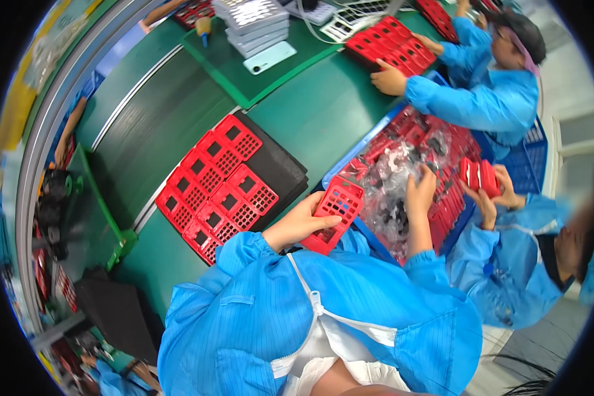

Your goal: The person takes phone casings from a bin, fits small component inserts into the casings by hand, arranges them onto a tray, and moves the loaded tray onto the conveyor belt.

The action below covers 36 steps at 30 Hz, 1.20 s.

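My left hand (pixel 299 223) is closed around the lower left edge of a red plastic phone-shaped shell (pixel 342 201) pierced with a grid of holes. The shell is tilted, its top end pointing away from me. My right hand (pixel 421 190) reaches over a blue crate (pixel 369 241), thumb and fingers bent and apart. Its fingertips are close to crumpled clear plastic bags (pixel 389 185) lying among many red shells (pixel 452 142). Whether those fingertips touch the plastic I cannot tell. Left of my left hand, several similar red shells (pixel 211 188) lie in rows on black foam sheets (pixel 280 165).
A green worktable (pixel 303 125) stretches ahead. On a green mat (pixel 244 86) stand stacked pale trays (pixel 257 26) and a light-blue phone-like panel (pixel 270 58). At far right a co-worker holds a red tray (pixel 393 46); another, nearer, holds red shells (pixel 480 177) beside the crate.
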{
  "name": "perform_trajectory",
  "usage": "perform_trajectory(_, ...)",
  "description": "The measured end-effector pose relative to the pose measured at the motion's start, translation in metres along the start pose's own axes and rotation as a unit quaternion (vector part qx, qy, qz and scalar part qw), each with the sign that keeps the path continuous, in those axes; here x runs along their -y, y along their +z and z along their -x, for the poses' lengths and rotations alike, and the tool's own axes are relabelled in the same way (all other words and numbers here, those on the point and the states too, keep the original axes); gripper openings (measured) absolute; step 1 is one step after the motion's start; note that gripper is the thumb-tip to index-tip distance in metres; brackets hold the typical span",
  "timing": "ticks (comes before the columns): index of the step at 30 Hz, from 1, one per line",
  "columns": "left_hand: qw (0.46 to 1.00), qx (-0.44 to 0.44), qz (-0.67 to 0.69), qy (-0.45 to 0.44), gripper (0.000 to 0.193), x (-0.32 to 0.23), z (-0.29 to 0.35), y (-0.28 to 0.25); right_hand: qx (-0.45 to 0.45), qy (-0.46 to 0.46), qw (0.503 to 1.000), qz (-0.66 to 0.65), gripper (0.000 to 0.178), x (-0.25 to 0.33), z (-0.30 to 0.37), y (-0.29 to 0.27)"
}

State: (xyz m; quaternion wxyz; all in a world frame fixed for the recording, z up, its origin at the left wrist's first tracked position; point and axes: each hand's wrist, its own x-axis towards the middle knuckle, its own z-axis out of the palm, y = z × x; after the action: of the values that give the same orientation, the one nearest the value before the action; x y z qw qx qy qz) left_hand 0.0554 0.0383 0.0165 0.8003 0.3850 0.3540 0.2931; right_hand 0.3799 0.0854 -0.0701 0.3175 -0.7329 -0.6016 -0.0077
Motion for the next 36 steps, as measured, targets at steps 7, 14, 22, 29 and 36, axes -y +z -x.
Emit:
perform_trajectory(7, 0.995, 0.016, -0.088, 0.051, 0.047, -0.002, 0.029, 0.007, 0.511, 0.008, 0.739, -0.44, 0.027, 0.147, 0.015, -0.043)
perform_trajectory(14, 0.99, -0.109, 0.042, 0.081, 0.036, 0.016, 0.035, 0.005, 0.221, -0.162, 0.958, 0.086, 0.017, 0.031, 0.001, -0.038)
perform_trajectory(22, 0.902, -0.269, 0.213, 0.262, 0.035, 0.004, 0.005, 0.015, 0.455, 0.054, 0.76, -0.461, 0.022, 0.17, 0.07, -0.04)
perform_trajectory(29, 0.88, -0.302, 0.272, 0.247, 0.035, -0.005, 0.002, -0.015, 0.379, 0.119, 0.915, -0.071, 0.031, 0.083, 0.06, -0.073)
perform_trajectory(36, 0.936, -0.185, 0.296, 0.038, 0.041, 0.041, 0.012, 0.006, 0.256, -0.405, 0.855, -0.199, 0.052, 0.175, 0.058, -0.071)
